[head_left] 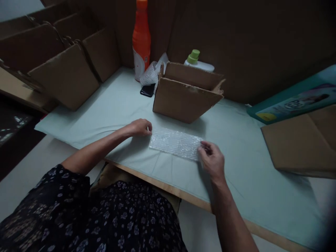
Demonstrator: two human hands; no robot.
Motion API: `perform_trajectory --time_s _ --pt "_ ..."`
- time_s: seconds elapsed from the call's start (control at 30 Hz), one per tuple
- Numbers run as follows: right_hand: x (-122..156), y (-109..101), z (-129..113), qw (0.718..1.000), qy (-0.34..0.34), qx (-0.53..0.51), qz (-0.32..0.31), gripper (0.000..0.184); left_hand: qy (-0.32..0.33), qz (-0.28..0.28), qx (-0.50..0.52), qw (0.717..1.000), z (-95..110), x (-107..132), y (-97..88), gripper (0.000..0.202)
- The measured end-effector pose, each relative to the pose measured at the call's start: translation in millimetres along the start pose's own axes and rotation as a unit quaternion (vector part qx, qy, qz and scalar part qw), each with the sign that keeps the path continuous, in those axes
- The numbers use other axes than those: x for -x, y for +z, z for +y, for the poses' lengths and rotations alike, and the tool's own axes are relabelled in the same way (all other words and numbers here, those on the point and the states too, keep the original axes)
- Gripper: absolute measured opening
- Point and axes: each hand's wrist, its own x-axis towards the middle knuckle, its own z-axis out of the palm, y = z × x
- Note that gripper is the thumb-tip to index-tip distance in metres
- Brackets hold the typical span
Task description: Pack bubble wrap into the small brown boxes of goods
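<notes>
Now hands (141,127) (214,161) at bubble wrap (175,142) edges; right carton (301,145) well apart.

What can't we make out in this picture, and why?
Head view:
- White bottle: lower part hidden behind the middle box.
- That box's floor: hidden by its front wall.
- Teal pack: right end cut off by the picture's edge.
- Bubble wrap: right end partly covered by the right hand.

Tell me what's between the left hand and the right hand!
A flat strip of bubble wrap lies between the left hand and the right hand, as the head view shows.
</notes>
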Motion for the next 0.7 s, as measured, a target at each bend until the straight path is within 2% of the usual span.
perform_trajectory --time_s 0.1,0.13,0.2,0.27,0.3,0.37,0.43,0.5,0.6,0.7 --pt "1.5 4.2 18.0 0.993 -0.060 0.099 -0.015 0.043 -0.019 0.105 -0.053 0.993 3.3 6.1 3.3 0.038" --pt "1.9 6.5 16.4 0.989 -0.084 0.117 -0.013 0.044 0.003 0.139 -0.077 0.987 8.0 9.4 8.4 0.046" --pt "2.3 18.9 2.3 0.980 -0.137 0.140 -0.033 0.043 0.101 0.174 -0.126 0.971 19.9 14.7 25.5 0.058" --pt "2.9 42.5 -19.0 0.965 -0.187 0.159 -0.096 0.045 0.213 0.142 -0.162 0.953 29.3 15.6 49.2 0.067" --pt "3.6 56.3 -28.4 0.954 -0.206 0.168 -0.136 0.047 0.243 0.109 -0.170 0.949 30.9 14.5 61.2 0.070" --pt "6.0 79.2 -37.3 0.931 -0.236 0.189 -0.206 0.053 0.245 0.051 -0.185 0.950 26.2 10.5 80.2 0.074" --pt "10.0 85.4 -28.2 0.914 -0.254 0.207 -0.237 0.056 0.219 0.027 -0.195 0.956 13.8 6.8 88.6 0.074" --pt "14.4 70.6 -3.8 0.918 -0.244 0.226 -0.217 0.057 0.213 0.023 -0.186 0.959 0.9 5.4 88.2 0.071" --pt "16.3 26.4 36.8 0.944 -0.162 0.251 -0.138 0.054 0.218 0.036 -0.132 0.966 -8.6 6.4 82.9 0.066" --pt "8.4 -4.7 51.5 0.961 -0.090 0.254 -0.065 0.052 0.206 0.052 -0.078 0.974 -7.2 6.2 79.1 0.058"
